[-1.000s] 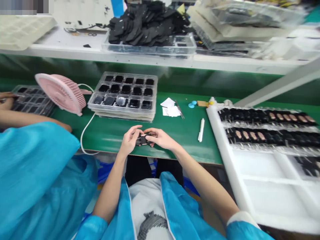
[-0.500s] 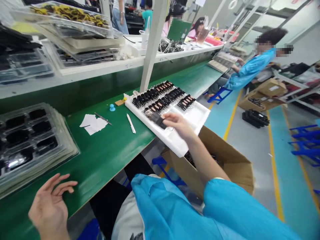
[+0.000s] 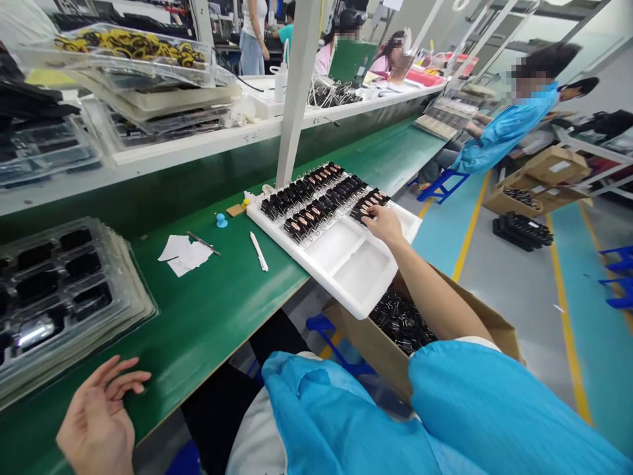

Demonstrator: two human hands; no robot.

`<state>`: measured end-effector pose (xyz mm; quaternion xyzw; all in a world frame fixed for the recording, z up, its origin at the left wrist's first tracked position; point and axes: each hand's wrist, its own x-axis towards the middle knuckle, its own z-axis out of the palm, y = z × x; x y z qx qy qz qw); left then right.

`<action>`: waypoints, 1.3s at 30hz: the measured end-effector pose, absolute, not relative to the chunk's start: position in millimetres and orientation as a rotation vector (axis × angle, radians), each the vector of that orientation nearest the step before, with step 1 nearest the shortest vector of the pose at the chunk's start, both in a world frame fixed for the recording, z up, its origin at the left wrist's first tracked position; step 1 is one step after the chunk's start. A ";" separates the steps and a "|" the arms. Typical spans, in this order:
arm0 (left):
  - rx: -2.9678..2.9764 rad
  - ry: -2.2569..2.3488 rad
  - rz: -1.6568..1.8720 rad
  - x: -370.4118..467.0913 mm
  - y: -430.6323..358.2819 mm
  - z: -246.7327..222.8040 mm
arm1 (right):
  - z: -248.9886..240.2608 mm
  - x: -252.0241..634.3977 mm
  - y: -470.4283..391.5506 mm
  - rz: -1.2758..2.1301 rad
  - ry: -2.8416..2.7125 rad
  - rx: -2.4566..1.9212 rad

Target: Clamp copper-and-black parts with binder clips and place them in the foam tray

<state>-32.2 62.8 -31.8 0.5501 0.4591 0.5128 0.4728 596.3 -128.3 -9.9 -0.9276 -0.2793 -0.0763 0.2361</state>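
Note:
A white foam tray [image 3: 321, 260] rests on the green bench and juts past its front edge. Rows of black binder clips [image 3: 306, 218], some with copper-coloured parts, fill its far side; the near compartments show bare white. My right hand [image 3: 383, 224] reaches over the tray, its fingers closed at the front end of the shorter right-hand row; whatever they pinch is hidden. My left hand [image 3: 101, 412] hovers palm up by the bench's front edge, fingers spread, holding nothing. Below the tray, a cardboard box [image 3: 363, 336] contains many loose black clips [image 3: 403, 320].
Stacked clear trays [image 3: 119, 290] with black pieces stand at the left. A white pen [image 3: 258, 252], paper scraps [image 3: 185, 256], tweezers [image 3: 204, 243] and a blue knob [image 3: 221, 220] lie mid-bench. A white post [image 3: 297, 92] rises behind the tray. People sit farther back.
My right hand has moved from the tray's near compartments, where it held a dark piece, up and right to the shorter clip row. My left hand has barely moved.

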 end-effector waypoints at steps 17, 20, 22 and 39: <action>1.313 1.117 1.266 -37.2 67.4 -44.5 | 56.3 417.9 -92.6 -0.086 -1.206 -1.923; 1.291 1.124 1.280 -35.1 66.8 -47.5 | 38.5 339.6 -65.3 0.357 -1.554 -1.727; 1.308 1.153 1.277 -34.4 62.3 -47.3 | 23.8 285.4 -44.6 0.570 -1.778 -1.532; 1.765 1.139 1.023 -30.6 34.9 -51.1 | -75.7 15.9 -48.0 0.633 -3.188 0.507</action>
